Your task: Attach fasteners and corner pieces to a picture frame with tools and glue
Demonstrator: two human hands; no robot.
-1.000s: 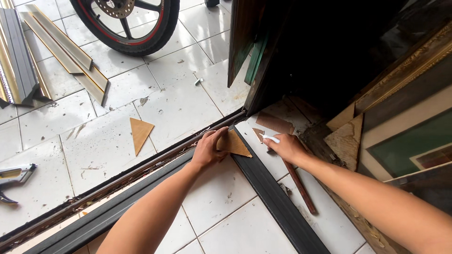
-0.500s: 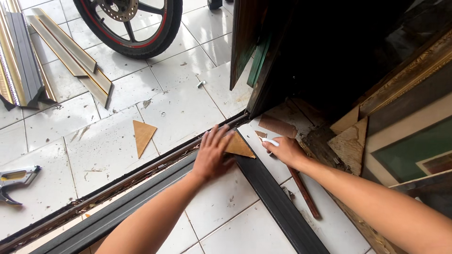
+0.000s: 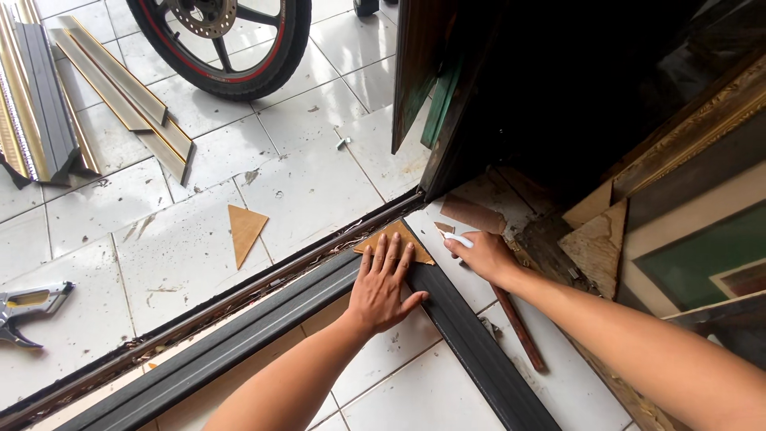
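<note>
At the centre of the frame, the left hand (image 3: 383, 283) is laid flat with fingers spread wide on the corner where two dark frame mouldings (image 3: 239, 339) meet; its fingertips are pressed onto a triangular brown wedge (image 3: 396, 238) that lies over the joint; nothing is gripped by it. Just to the right, the right hand (image 3: 487, 255) is closed around a small white object (image 3: 459, 239), of which only the tip is seen at the thumb; what it is cannot be told. Under the right forearm a thin reddish-brown strip (image 3: 519, 327) is laid on the white floor tiles (image 3: 303, 187). Left of centre, well apart from the hands, a second brown triangle (image 3: 243, 231) is seen on the tiles. At the upper left, lengths of gold and grey moulding (image 3: 104, 88) are stacked; a wheel with a red-lined rim (image 3: 219, 40) is shown at the top; a clamp tool (image 3: 32, 307) is placed at the left edge. At the right, framed panels (image 3: 694, 239) are leaned together.
</note>
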